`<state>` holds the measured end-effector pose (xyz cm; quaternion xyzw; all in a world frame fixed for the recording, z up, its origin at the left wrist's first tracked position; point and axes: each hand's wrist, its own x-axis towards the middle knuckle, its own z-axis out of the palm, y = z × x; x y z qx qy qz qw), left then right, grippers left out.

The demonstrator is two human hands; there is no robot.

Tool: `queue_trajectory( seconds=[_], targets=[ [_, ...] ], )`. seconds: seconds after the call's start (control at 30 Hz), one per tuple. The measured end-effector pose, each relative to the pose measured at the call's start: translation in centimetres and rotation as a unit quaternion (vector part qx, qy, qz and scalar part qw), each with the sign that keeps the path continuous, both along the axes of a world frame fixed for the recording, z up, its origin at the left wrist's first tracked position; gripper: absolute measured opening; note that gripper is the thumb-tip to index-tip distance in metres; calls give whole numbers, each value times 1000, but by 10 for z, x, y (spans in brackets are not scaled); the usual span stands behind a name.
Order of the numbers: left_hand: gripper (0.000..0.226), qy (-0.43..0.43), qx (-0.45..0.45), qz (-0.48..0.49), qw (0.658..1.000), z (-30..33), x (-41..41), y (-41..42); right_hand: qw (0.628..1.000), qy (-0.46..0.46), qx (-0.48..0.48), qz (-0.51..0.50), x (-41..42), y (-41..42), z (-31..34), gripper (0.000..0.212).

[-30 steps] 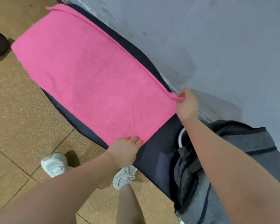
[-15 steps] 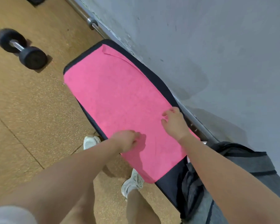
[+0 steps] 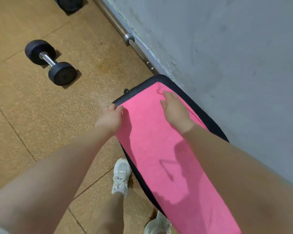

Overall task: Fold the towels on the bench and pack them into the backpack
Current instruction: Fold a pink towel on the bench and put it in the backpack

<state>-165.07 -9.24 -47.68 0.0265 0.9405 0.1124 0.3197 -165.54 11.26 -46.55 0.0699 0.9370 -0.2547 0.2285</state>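
Fingers [image 3: 167,96] of our right hand [image 3: 175,112] lie nearly straight and flat on the pink towel [image 3: 159,149], near its far corner, where a small flap of cloth is turned over. Our left hand [image 3: 109,119] curls at the towel's far left edge, fingertips at the hem; whether they pinch the cloth or only touch it we cannot tell. We see the towel spread lengthwise along the dark padded bench [image 3: 208,119], which stands just beside the grey wall [image 3: 227,48]. On the cork-coloured floor [image 3: 41,115] a black dumbbell [image 3: 50,62] lies well apart from the bench, and a metal bar [image 3: 128,38] runs along the wall's foot. White sneakers [image 3: 121,176] stand beside the bench.
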Motion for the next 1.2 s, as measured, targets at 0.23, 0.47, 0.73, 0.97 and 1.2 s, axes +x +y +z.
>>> queue_trajectory(
  seconds=[0.23,0.47,0.73,0.97,1.2],
  targets=[
    [43,13,32,42,999,-16,-14,-3,990,-18,125,-57,-51,-12,-26,36],
    [37,-23,-25,-76,997,-8,-36,-12,976,18,207,-69,-79,-6,-12,26],
    [27,-13,122,28,992,32,-62,-44,972,34,215,-88,-112,-4,30,28],
    [32,-6,227,80,971,59,-63,-57,982,61,65,-168,-109,-8,60,24],
    [21,-52,269,-34,961,85,12,-21,956,42,-55,-285,-14,51,66,21]
  ],
)
